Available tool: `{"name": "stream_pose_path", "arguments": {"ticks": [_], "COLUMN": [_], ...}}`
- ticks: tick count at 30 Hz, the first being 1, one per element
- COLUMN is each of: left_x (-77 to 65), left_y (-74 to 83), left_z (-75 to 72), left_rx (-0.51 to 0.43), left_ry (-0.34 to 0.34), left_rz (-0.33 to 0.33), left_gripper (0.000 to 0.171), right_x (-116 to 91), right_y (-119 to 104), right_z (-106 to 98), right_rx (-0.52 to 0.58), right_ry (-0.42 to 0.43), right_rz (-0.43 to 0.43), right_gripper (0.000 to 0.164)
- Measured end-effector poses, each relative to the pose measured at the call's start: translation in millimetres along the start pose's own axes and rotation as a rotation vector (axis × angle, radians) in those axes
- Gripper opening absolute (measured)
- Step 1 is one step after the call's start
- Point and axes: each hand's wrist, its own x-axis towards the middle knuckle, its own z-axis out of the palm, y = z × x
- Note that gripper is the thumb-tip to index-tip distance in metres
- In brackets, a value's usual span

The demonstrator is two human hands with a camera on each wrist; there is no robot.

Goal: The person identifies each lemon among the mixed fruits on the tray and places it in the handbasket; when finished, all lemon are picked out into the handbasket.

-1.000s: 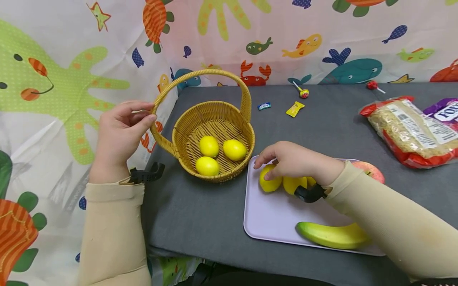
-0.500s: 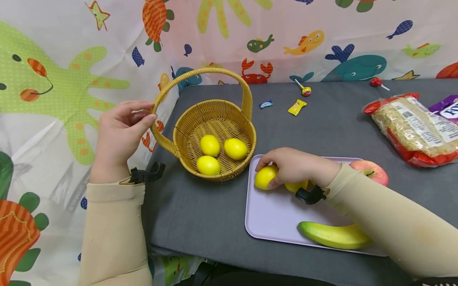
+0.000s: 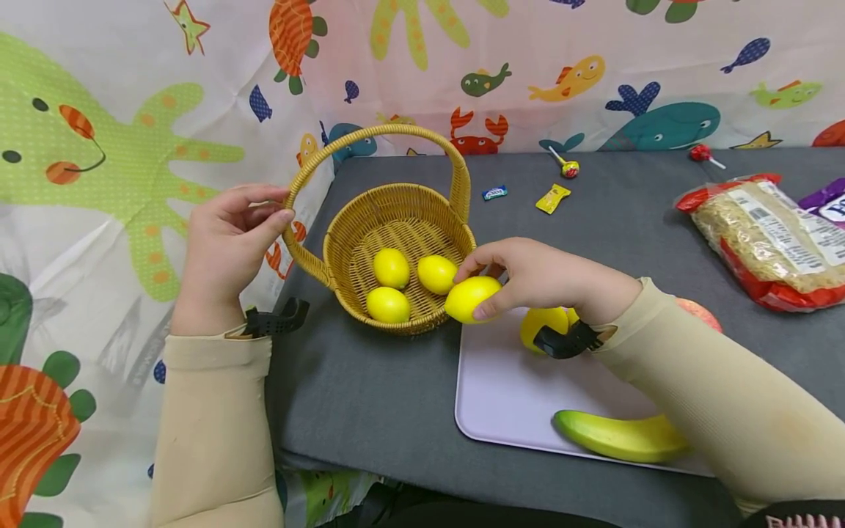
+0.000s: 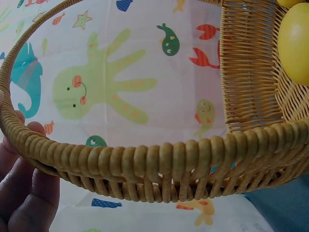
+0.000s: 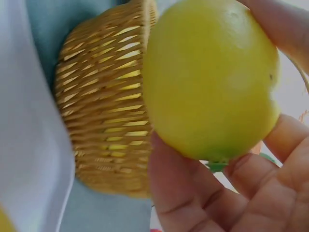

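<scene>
A wicker basket (image 3: 422, 213) with a tall arched handle stands on the table, three lemons (image 3: 388, 305) lying inside it. My left hand (image 3: 227, 246) pinches the left side of the handle (image 4: 145, 159) between thumb and fingers. In my right hand (image 3: 538, 279) is another lemon (image 5: 212, 77), gripped by thumb and fingers, held at the basket's right rim and off the tray. More yellow fruit (image 3: 543, 324) lies on the lilac tray (image 3: 502, 396) under my right wrist, partly hidden by the wrist strap.
A banana (image 3: 620, 438) lies at the tray's front, and an apple (image 3: 701, 314) shows behind my right sleeve. Farther back are a yellow candy (image 3: 552, 198), a blue candy (image 3: 494, 192), two lollipops (image 3: 569, 169) and a bag of noodles (image 3: 766, 242).
My right hand took hold of the lemon at the tray's left end, lifted it and brought it up and left to the basket rim. My left hand stayed on the handle.
</scene>
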Motion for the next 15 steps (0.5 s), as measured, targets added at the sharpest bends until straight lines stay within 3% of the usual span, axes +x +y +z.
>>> {"name": "stream_pose_path", "arguments": {"ticks": [9, 15], "left_x": [-0.7, 0.1], "left_y": [-0.7, -1.4], "left_z": [-1.8, 0.0], "left_rx": [0.024, 0.022], "left_ry": [-0.004, -0.005], "left_rz": [-0.003, 0.013], "left_gripper": [0.028, 0.028], "right_x": [36, 57], "right_y": [-14, -15], "right_z": [19, 43], "right_rx": [0.091, -0.076], "right_ry": [0.145, 0.180], "right_rz": [-0.049, -0.102], "right_gripper": [0.047, 0.047]}}
